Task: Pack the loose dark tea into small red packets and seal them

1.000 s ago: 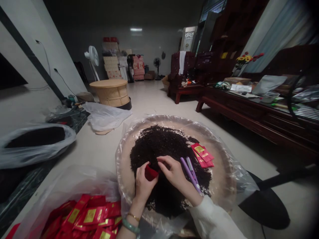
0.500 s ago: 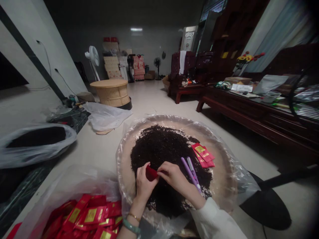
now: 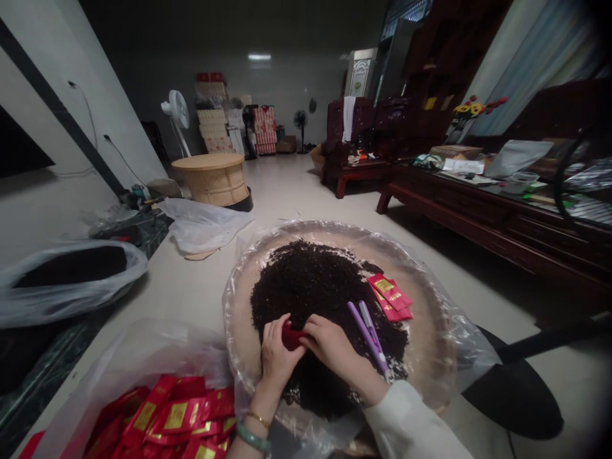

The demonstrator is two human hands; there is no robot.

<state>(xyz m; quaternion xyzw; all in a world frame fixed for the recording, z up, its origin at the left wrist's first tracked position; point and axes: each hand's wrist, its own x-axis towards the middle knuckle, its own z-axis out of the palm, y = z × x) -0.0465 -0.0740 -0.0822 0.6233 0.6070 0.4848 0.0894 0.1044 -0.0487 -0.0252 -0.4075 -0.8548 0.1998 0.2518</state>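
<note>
Between my hands is a small red packet (image 3: 291, 336), its mouth spread and facing up. My left hand (image 3: 277, 354) is wrapped round its left side, while my right hand (image 3: 329, 344) pinches its right edge. Both hands are over a heap of dark, loose tea leaves (image 3: 306, 280) on a wide round tray (image 3: 430, 299) lined with clear plastic. To the right of my right hand lies a purple hand-held sealer (image 3: 366, 331), its two arms apart. Several flat red packets (image 3: 389, 296) overlap beyond it. Whatever is inside the held packet cannot be made out.
A clear plastic bag (image 3: 157, 344) of filled-looking red packets stands at the lower left. Behind it is another bag (image 3: 138, 264) with dark contents. A black stand base (image 3: 516, 401) is on the right, below a long wooden table (image 3: 502, 217).
My right hand has shifted slightly left and closer to my left hand at the packet's mouth. The tea heap, sealer and flat packets stay where they were.
</note>
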